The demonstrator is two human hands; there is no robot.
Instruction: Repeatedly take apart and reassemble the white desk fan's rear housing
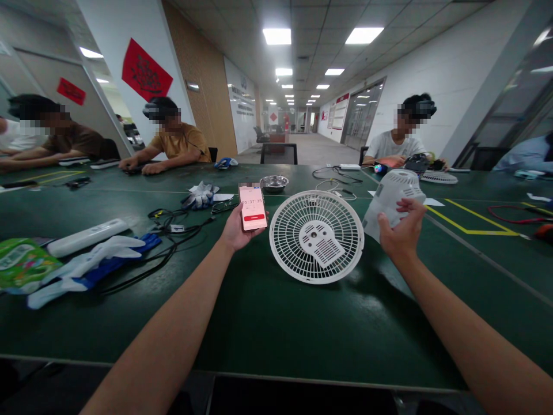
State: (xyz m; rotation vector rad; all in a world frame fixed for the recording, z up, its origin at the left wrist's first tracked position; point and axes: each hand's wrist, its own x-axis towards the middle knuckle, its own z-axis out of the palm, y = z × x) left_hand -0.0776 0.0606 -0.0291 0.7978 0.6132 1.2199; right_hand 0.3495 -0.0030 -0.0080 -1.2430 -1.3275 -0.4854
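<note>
My left hand (235,229) is closed around a smartphone (252,208) held upright, its pink screen facing me with a timer and a red button. In my right hand (404,227) is a white plastic fan housing (395,196) with slots in its rounded top, gripped between thumb and fingers above the table. Between my hands a round white fan grille (287,239) lies on the green table, with a slotted plate at its centre. Just behind the phone stands a shiny metal bowl (275,183).
Gloves (95,259), a long white case (88,237), a green packet (26,265) and black cables (173,253) lie to the left. More cables (337,176) are behind the grille. Yellow tape (469,230) marks the right side. Several people sit around the table.
</note>
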